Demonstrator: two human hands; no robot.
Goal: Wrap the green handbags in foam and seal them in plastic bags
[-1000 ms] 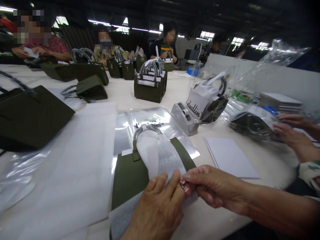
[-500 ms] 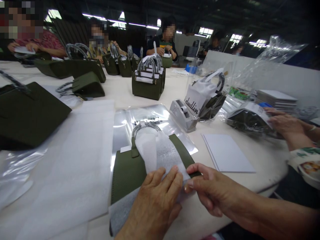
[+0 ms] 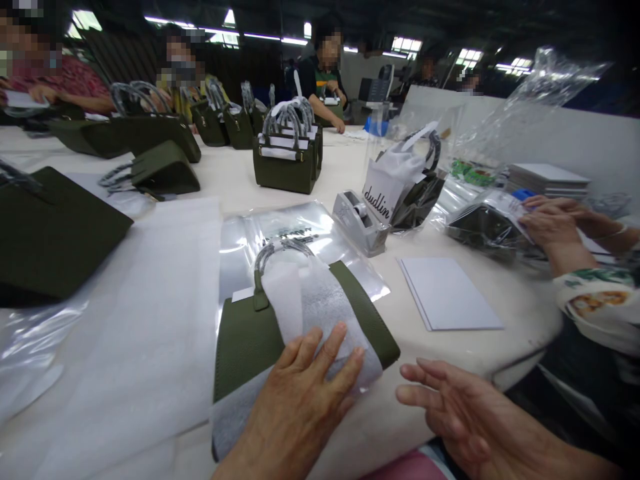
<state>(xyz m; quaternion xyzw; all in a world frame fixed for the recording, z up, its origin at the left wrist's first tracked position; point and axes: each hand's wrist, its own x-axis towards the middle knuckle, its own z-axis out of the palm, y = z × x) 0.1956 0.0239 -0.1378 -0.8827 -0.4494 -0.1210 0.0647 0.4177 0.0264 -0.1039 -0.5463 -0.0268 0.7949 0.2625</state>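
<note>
A dark green handbag [image 3: 250, 353] lies on the table in front of me, its handles [image 3: 283, 248] wrapped in clear film. White wrapping sheet [image 3: 320, 300] covers its middle and its near edge. My left hand [image 3: 305, 387] lies flat on the sheet with the fingers spread, pressing it against the bag. To the right of the bag, my right hand [image 3: 460, 407] hovers apart from it, palm turned inward, fingers loosely stretched and nothing in them. Under the bag's far side lies a clear plastic bag [image 3: 345, 250] with dark print.
A tape dispenser [image 3: 361, 223] stands beyond the bag, near a wrapped handbag [image 3: 417, 193]. White boards [image 3: 453, 293] lie to the right. A co-worker's hands [image 3: 560, 220] handle another wrapped bag [image 3: 487, 227]. White sheets [image 3: 165, 320] and a green bag [image 3: 60, 233] lie left.
My right hand has let go of the sheet at the bag's right edge and drawn back to the right. My left hand stays on the bag, fingers more spread. The view has shifted slightly.
</note>
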